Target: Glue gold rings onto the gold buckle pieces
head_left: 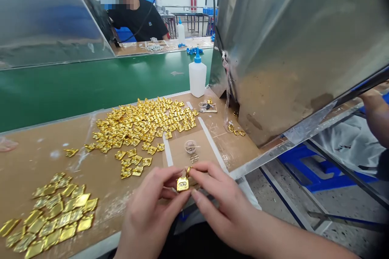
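Note:
Close to the table's front edge, my left hand point(148, 206) pinches a small square gold metal pendant point(182, 184) with a raised pattern on its face. A gold ring point(188, 171) stands at the pendant's top. The fingertips of my right hand point(223, 198) are closed on this ring; whether it is joined to the pendant I cannot tell. Just beyond my fingers sits a small clear cup point(190, 146) with a thin stick across it. Small metal bits point(194, 157) lie beside the cup.
A large pile of gold pieces point(142, 121) covers the back middle; more gold pieces point(60, 214) lie front left. A white bottle point(197, 78) stands by the green belt point(91, 88). A metal panel point(298, 48) leans at right. A co-worker point(139, 18) sits across.

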The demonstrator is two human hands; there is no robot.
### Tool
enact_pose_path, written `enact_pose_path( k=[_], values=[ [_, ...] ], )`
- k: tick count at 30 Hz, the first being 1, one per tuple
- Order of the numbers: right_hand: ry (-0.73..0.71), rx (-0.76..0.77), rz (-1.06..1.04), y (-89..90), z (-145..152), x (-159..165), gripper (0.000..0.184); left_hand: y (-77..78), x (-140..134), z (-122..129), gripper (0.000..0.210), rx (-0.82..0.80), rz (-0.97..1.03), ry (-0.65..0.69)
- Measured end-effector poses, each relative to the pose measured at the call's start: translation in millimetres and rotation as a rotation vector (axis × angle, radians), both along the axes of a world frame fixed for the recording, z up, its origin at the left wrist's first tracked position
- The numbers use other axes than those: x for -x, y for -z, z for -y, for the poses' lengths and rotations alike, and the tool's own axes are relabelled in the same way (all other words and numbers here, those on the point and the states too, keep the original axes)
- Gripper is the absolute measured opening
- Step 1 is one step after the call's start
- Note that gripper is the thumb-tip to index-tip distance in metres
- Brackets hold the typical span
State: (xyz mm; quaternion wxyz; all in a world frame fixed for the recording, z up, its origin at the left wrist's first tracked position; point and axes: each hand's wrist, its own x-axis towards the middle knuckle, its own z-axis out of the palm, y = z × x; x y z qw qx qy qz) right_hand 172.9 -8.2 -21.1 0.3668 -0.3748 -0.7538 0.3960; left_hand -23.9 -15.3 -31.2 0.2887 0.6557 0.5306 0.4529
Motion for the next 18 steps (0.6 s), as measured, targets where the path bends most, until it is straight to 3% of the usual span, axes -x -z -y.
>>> enact_pose_path(
  k=[11, 18],
  values=[
    [-0.048, -0.114, 0.124, 3.4, -1, 5, 0.034, 6.4, 2, -2, 0.028, -0.16, -0.304, 0.105],
    [-0.048, -0.201, 0.157, 1.9, -2, -2, 0.03, -8.0, 2, 4, 0.033, -0.42, -0.536, 0.159]
  ],
)
